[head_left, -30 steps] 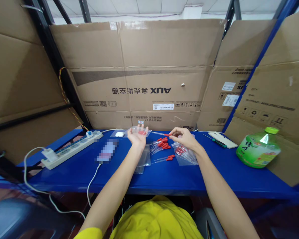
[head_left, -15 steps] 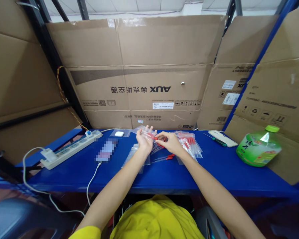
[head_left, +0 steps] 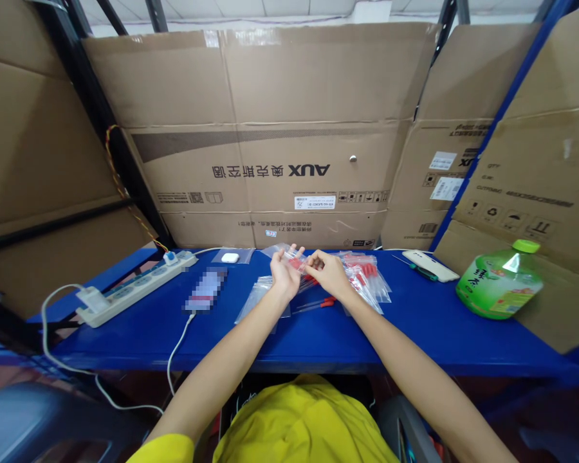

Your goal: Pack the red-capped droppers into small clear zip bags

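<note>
My left hand holds a small clear plastic bag with red-tipped pieces inside, raised just above the blue table. My right hand meets it from the right, fingers pinched at the bag's mouth on a red-capped piece. Loose red-capped droppers lie on the table under my hands. Filled clear bags of red droppers lie just right of my right hand. Empty clear bags lie under my left wrist.
A white power strip with cables lies at the left, with a phone on a cable and a white earbud case nearby. A green bottle, a white flat device and a screwdriver sit at the right. Cardboard boxes wall the back.
My right hand has come left from the dropper pile, carrying a dropper, and now meets the bag. My left hand moved slightly right with the bag.
</note>
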`<move>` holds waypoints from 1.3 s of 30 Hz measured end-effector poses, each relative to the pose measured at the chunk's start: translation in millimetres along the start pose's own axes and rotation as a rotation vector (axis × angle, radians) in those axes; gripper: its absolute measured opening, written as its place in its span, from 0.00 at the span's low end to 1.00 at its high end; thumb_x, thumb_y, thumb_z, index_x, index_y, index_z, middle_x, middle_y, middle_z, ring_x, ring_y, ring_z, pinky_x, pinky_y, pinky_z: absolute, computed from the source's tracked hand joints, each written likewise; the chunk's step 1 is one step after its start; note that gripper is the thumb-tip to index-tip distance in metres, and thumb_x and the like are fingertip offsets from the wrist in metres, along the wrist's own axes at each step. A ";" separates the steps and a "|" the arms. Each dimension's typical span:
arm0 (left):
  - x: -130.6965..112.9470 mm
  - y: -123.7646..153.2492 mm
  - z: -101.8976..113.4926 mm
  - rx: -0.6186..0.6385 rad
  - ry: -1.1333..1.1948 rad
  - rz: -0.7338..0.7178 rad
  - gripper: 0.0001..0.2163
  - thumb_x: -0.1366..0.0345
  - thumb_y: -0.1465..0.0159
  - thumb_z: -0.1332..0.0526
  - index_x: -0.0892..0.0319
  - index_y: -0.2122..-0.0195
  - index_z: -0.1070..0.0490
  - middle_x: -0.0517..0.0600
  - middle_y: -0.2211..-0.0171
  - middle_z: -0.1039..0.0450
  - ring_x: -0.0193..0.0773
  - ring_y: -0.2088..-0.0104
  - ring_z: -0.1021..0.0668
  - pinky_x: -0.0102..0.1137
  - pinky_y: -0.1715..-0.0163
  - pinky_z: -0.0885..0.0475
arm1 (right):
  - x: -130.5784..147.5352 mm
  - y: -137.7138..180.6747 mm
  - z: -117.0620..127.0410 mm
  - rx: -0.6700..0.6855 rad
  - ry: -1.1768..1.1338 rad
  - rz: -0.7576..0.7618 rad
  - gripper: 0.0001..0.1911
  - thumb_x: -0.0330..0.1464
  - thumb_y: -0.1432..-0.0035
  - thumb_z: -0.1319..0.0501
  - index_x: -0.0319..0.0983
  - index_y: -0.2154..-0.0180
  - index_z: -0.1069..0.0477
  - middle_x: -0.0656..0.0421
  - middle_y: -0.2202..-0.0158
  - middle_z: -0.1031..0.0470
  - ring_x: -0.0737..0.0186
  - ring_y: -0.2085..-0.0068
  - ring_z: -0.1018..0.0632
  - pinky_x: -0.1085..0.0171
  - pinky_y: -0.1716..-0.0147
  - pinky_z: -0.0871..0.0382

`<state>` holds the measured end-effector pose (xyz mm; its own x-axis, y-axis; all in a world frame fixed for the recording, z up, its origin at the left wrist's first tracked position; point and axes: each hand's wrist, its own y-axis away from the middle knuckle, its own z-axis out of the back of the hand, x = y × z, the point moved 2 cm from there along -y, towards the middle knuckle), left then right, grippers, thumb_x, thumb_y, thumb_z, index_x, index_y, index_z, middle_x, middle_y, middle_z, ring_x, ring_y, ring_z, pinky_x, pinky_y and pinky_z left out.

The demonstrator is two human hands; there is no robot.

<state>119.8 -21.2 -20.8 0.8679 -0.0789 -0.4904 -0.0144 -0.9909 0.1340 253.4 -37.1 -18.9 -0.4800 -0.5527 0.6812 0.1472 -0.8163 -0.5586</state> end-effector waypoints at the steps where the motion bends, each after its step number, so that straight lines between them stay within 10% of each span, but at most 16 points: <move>1: -1.8 -0.3 0.0 -0.012 0.004 -0.005 0.12 0.63 0.32 0.48 0.61 0.62 0.26 0.59 0.58 0.22 0.50 0.51 0.19 0.43 0.54 0.22 | -1.3 -1.0 4.3 0.037 0.015 0.011 0.07 0.37 0.43 0.34 0.40 0.68 0.27 0.61 0.72 0.22 0.63 0.71 0.25 0.65 0.67 0.34; 8: -22.0 -6.0 4.5 -0.090 0.074 -0.074 0.09 0.65 0.32 0.48 0.59 0.62 0.29 0.55 0.58 0.24 0.48 0.47 0.20 0.52 0.42 0.27 | -23.0 2.4 46.3 0.538 0.211 0.073 0.09 0.29 0.48 0.34 0.43 0.65 0.17 0.57 0.62 0.16 0.56 0.60 0.19 0.61 0.56 0.30; 20: -36.2 -11.7 7.3 -0.101 0.130 -0.107 0.10 0.61 0.32 0.48 0.58 0.60 0.29 0.56 0.54 0.25 0.47 0.47 0.21 0.53 0.42 0.27 | -40.9 8.8 50.0 0.738 0.198 -0.130 0.07 0.27 0.57 0.34 0.42 0.73 0.18 0.61 0.73 0.18 0.60 0.71 0.21 0.66 0.70 0.32; 32: -50.0 -16.2 10.3 -0.098 0.185 -0.209 0.14 0.57 0.30 0.52 0.57 0.61 0.29 0.56 0.49 0.25 0.46 0.47 0.20 0.51 0.44 0.25 | 11.5 -2.4 71.3 0.074 0.012 0.079 0.07 0.36 0.43 0.37 0.40 0.65 0.22 0.58 0.67 0.19 0.61 0.67 0.23 0.63 0.65 0.30; 39: -47.1 -14.2 8.2 -0.091 0.197 -0.225 0.14 0.57 0.30 0.51 0.57 0.61 0.29 0.57 0.48 0.25 0.47 0.45 0.21 0.50 0.46 0.23 | 23.7 2.6 59.6 0.006 -0.037 0.121 0.07 0.36 0.42 0.36 0.40 0.65 0.23 0.57 0.66 0.18 0.60 0.67 0.22 0.62 0.64 0.28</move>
<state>75.0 -4.3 -6.7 0.9239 0.1723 -0.3416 0.2254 -0.9666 0.1222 293.9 -62.4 24.0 -0.4260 -0.6533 0.6259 0.2073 -0.7439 -0.6354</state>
